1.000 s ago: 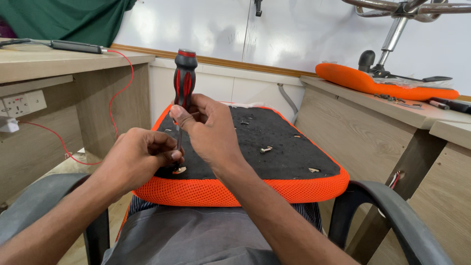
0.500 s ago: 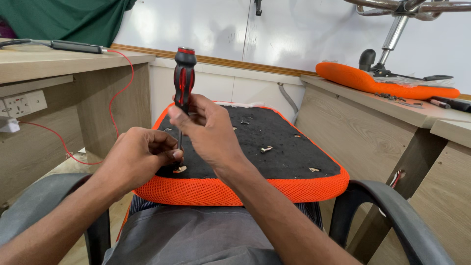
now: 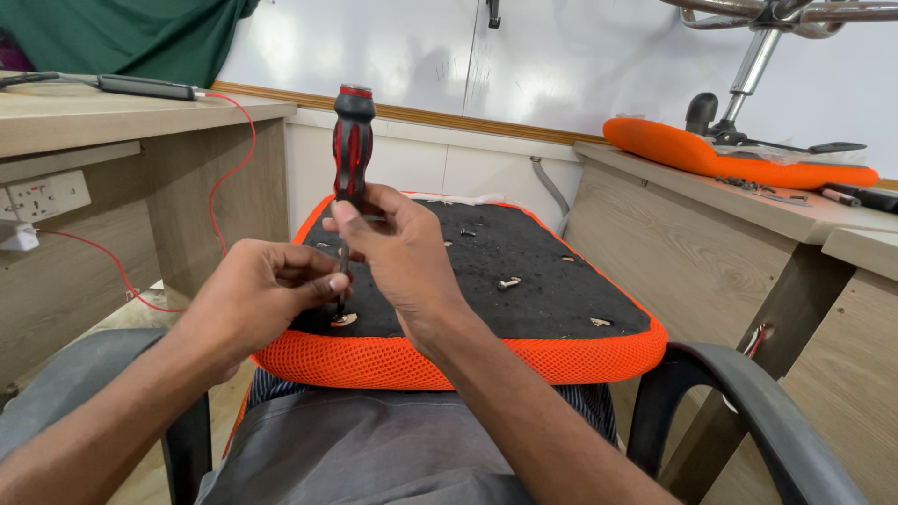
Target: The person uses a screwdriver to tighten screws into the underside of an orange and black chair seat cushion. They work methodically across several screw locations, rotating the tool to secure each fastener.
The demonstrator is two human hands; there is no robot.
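Two hands meet over an upturned orange seat cushion (image 3: 468, 360) that rests on the person's lap, its black underside (image 3: 524, 281) facing up. The right hand (image 3: 398, 252) has its fingers (image 3: 348, 213) clamped around the lower part of a screwdriver (image 3: 353, 145) with a red and black handle. The tool stands nearly upright, its long axis running top to bottom, handle high above the fingers and tip pointing down at a small round metal fitting (image 3: 343, 319) on the black underside. The left hand (image 3: 257, 295) sits just beside and below the right, its fingers (image 3: 323, 281) pinched together around the thin shaft close to the tip.

Loose screws (image 3: 508, 281) lie on the black surface to the right of the fingers. Far to the left, a white wall socket plate (image 3: 45, 194) sits on the front of a wooden bench (image 3: 122, 117), with a red wire (image 3: 229, 159) trailing down from it. Well to the right of the fingers, a second orange seat (image 3: 730, 164) lies on another bench (image 3: 748, 210), below a chrome chair base (image 3: 758, 47). No packages or labels show clearly.
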